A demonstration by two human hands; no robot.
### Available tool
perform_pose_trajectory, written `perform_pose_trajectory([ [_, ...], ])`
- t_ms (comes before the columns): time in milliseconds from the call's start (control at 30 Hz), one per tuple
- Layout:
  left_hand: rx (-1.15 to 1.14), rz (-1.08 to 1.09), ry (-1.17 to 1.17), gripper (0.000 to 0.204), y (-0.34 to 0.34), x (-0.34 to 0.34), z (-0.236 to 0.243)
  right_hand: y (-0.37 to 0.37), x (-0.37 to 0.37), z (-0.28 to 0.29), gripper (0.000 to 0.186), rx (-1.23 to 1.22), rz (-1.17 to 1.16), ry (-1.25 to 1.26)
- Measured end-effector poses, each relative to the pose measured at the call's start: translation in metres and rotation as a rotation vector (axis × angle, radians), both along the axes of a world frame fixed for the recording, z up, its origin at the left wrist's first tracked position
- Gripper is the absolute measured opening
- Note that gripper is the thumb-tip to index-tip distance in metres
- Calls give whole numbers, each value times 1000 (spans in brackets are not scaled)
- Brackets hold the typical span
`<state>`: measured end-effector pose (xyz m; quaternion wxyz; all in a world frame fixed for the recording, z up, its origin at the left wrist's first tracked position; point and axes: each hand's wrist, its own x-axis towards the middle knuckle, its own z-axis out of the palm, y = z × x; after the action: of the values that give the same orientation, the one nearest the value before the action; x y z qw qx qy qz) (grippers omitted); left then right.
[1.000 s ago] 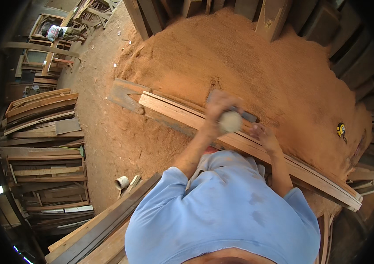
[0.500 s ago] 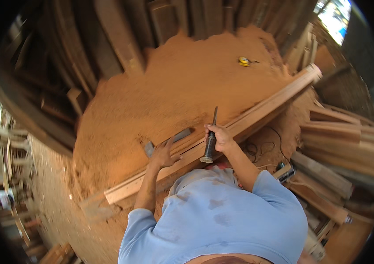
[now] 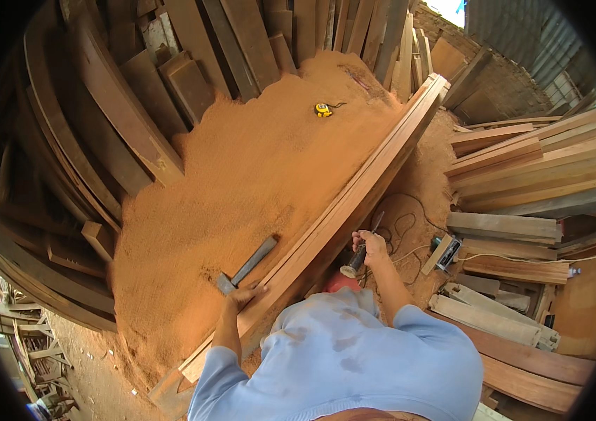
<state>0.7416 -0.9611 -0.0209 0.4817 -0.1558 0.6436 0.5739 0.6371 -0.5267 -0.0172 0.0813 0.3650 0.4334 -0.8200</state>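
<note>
A long pale timber (image 3: pixel 354 198) lies diagonally across a bed of sawdust (image 3: pixel 242 168). My left hand (image 3: pixel 242 297) grips the timber near its lower end, beside a hammer (image 3: pixel 252 261) lying on the sawdust with its head toward me. My right hand (image 3: pixel 371 245) is closed round the dark handle of a chisel (image 3: pixel 355 259), just right of the timber, with the narrow blade pointing up and away from me. A red object (image 3: pixel 340 282) shows partly behind my shirt.
Dark boards (image 3: pixel 130 119) stand round the sawdust's far and left sides. A yellow tape measure (image 3: pixel 323 110) lies near the far end. At the right are stacked planks (image 3: pixel 529 165), looped cables (image 3: pixel 404 224), a boxy tool (image 3: pixel 445 256) and a corrugated sheet (image 3: pixel 526 42).
The view has turned right. The chisel is now lower, right of the timber, in my right hand. My left hand has moved from spread fingers onto the timber. The hammer stays on the sawdust.
</note>
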Motion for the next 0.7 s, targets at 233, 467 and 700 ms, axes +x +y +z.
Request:
perform_pose_trajectory([
  [233, -135, -71, 97, 127, -23, 8, -58, 56, -84, -25, 5, -44, -278, -90],
  [467, -284, -237, 196, 115, 17, 9, -8, 114, -150, -44, 23, 27, -229, -30],
  [700, -847, -173, 196, 89, 48, -20, 32, 142, -200, -1, 28, 460, 59, 110],
])
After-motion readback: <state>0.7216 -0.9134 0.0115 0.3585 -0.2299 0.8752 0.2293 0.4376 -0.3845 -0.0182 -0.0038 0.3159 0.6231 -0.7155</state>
